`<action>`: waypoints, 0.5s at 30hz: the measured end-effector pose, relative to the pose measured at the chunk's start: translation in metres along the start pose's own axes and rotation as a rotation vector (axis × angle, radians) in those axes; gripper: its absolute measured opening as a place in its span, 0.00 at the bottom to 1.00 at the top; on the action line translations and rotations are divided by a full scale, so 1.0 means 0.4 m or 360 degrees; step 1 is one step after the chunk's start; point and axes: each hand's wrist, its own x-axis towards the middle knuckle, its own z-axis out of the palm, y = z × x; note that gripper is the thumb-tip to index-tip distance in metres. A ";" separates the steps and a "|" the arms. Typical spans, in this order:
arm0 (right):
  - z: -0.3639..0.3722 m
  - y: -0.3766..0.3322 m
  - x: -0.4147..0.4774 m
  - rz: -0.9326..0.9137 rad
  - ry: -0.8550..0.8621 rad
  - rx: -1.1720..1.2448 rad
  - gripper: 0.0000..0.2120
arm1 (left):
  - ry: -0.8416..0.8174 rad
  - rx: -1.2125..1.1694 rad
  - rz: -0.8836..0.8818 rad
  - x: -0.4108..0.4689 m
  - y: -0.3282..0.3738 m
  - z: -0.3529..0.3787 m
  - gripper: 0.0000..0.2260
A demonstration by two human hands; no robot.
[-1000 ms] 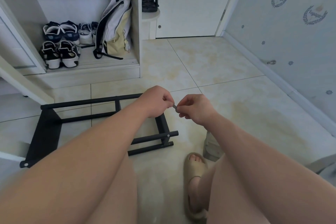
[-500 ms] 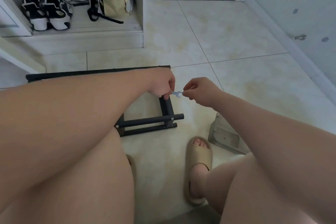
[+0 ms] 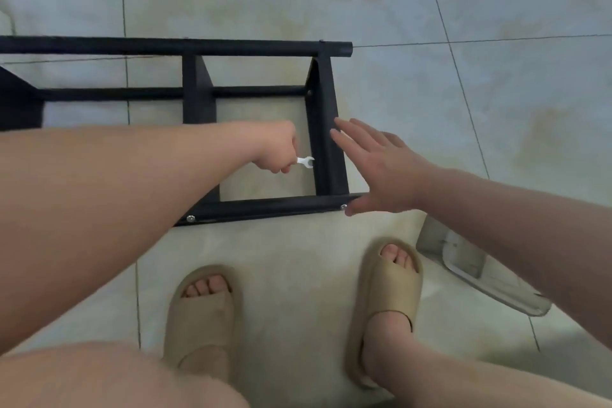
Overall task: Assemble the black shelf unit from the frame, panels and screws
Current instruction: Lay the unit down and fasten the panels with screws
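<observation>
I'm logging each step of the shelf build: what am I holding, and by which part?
The left hand holds a small wrench by its handle; the open end sticks out. The right hand is open, holding nothing.

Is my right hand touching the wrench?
Apart. Head view: the left hand grips the wrench; the frame's black end panel separates it from the open right hand.

Pale tiled floor (image 3: 496, 93), yellow-stained, thin dark grout lines (image 3: 463, 83); a clear tray (image 3: 470, 270) lies right of the fingers (image 3: 359, 142).
</observation>
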 end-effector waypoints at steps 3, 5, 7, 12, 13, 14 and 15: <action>0.051 0.025 0.038 -0.0048 -0.0020 0.0011 0.64 | 0.0034 -0.0381 -0.0044 0.075 -0.039 0.067 0.07; 0.077 0.039 0.053 -0.0090 0.0020 -0.0007 0.67 | 0.0095 -0.0553 -0.0012 0.108 -0.054 0.108 0.07; 0.095 0.049 0.057 -0.0129 0.0064 -0.0020 0.67 | 0.0095 -0.0690 0.0034 0.129 -0.063 0.148 0.07; 0.091 0.054 0.069 -0.0230 0.0072 -0.0063 0.67 | 0.0048 -0.0870 0.0150 0.140 -0.035 0.182 0.10; 0.086 0.054 0.076 -0.0253 0.0058 -0.0112 0.68 | 0.0061 -0.0863 0.0157 0.138 -0.029 0.179 0.11; 0.080 0.053 0.083 -0.0271 0.0047 -0.0163 0.68 | 0.0075 -0.0858 0.0157 0.136 -0.023 0.177 0.11; 0.074 0.052 0.089 -0.0281 0.0041 -0.0208 0.69 | 0.0080 -0.0859 0.0159 0.131 -0.019 0.175 0.11</action>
